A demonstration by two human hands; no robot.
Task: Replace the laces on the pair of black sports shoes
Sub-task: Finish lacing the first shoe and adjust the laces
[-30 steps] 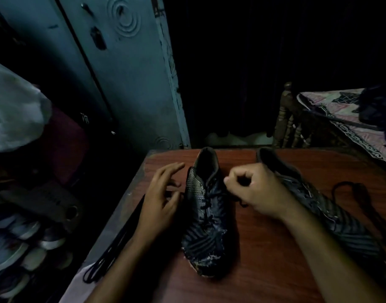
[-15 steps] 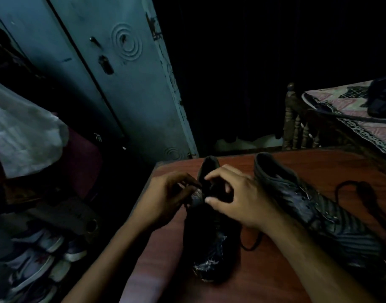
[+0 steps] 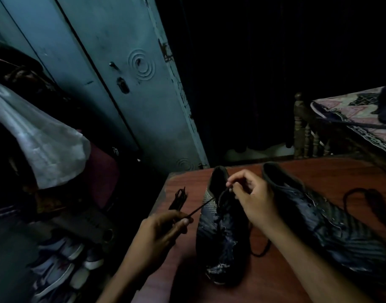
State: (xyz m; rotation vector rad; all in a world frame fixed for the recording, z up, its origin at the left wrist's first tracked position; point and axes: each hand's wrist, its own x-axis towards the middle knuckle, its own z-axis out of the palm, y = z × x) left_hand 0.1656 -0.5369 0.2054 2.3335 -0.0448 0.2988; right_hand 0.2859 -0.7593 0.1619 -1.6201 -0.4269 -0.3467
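Note:
Two black sports shoes stand on a reddish wooden table (image 3: 275, 281). The left shoe (image 3: 220, 232) points its toe toward me; the right shoe (image 3: 332, 217) lies beside it. My left hand (image 3: 163, 226) pinches one end of the shoe's black lace (image 3: 200, 207), stretched taut out to the left of the shoe. My right hand (image 3: 253, 195) pinches the lace's other part above the shoe's opening near the heel. A loop of that lace (image 3: 261, 251) trails on the table to the right of the left shoe.
A loose black lace (image 3: 362, 200) lies coiled at the table's right. Another black lace bundle (image 3: 179, 197) sits at the table's left edge. A blue metal cupboard (image 3: 126, 95) stands behind, shoes (image 3: 60, 265) lie on the floor at left, and a bed (image 3: 358, 119) is at right.
My left hand has drawn away from the shoe to the left, pulling the lace end taut. My right hand has lifted slightly and pinches the lace above the shoe's opening.

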